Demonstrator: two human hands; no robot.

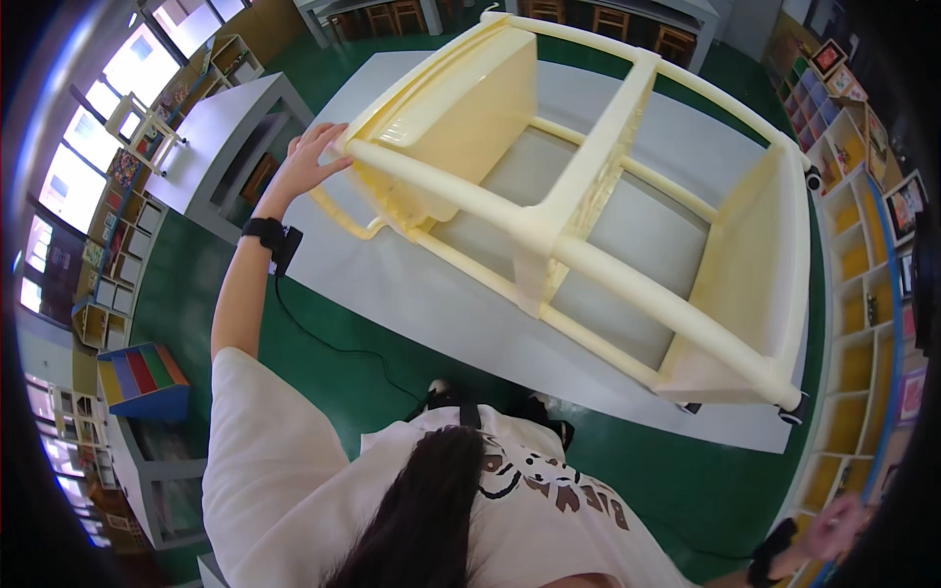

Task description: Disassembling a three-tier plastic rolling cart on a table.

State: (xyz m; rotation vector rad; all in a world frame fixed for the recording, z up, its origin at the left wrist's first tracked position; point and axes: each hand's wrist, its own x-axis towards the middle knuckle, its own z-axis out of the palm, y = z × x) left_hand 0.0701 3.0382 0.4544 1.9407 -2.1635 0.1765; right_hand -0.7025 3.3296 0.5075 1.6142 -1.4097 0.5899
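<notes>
Left fingers (326, 135), half-curled, clasp one corner of a cream wheeled cart (544, 230), lying sideways on a grey worktop (431, 304). Right fingers (838, 519): blurred, openness and hold indeterminable.

Shows large brown block lettering (619, 513) on the chest of the white T-shirt (520, 541), to the right of the dark hair (431, 510). Runs upside down, bending with the cloth, and reads only in part. Lies farther from the hair than the black-outlined cartoon print (534, 465).

The cart (596, 142) is pale yellow, the tabletop (392, 284) grey, the floor (667, 465) green, the shirt (274, 421) white with brown-and-black print.
</notes>
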